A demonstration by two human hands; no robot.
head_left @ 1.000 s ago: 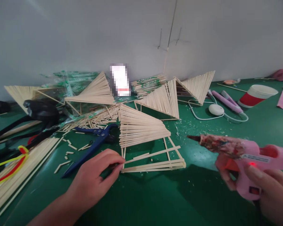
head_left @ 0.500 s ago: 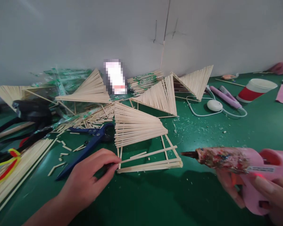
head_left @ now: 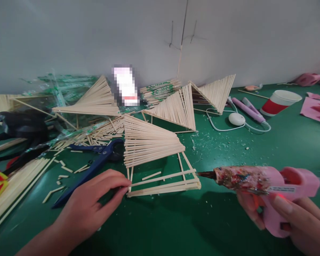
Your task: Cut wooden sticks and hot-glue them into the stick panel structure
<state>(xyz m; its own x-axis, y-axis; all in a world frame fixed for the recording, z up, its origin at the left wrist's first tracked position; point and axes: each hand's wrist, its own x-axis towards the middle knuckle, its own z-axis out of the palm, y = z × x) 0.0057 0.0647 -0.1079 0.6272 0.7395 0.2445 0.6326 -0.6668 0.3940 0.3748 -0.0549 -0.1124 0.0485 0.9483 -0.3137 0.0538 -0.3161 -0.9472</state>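
Observation:
A frame of thin wooden sticks (head_left: pixel 154 156) lies on the green table, one side filled with a fan of sticks, the near side an open frame. My left hand (head_left: pixel 88 206) pinches the frame's near left corner, fingers closed on the sticks. My right hand (head_left: pixel 296 220) grips a pink hot glue gun (head_left: pixel 264 183), a finger on its trigger. The gun's dark nozzle points left and almost touches the frame's near right corner. A red light glows on the gun's body.
Blue-handled cutters (head_left: pixel 93 165) lie left of the frame among cut stick bits. Other stick fans (head_left: pixel 176 106) stand behind. Long loose sticks (head_left: pixel 16 192) lie at far left. A white round device with cable (head_left: pixel 236 119), purple pens and a red paper cup (head_left: pixel 278 103) sit at back right.
The glue gun has moved down and to the left, bringing its nozzle up to the frame's near right corner. My left hand keeps its pinch on the left corner.

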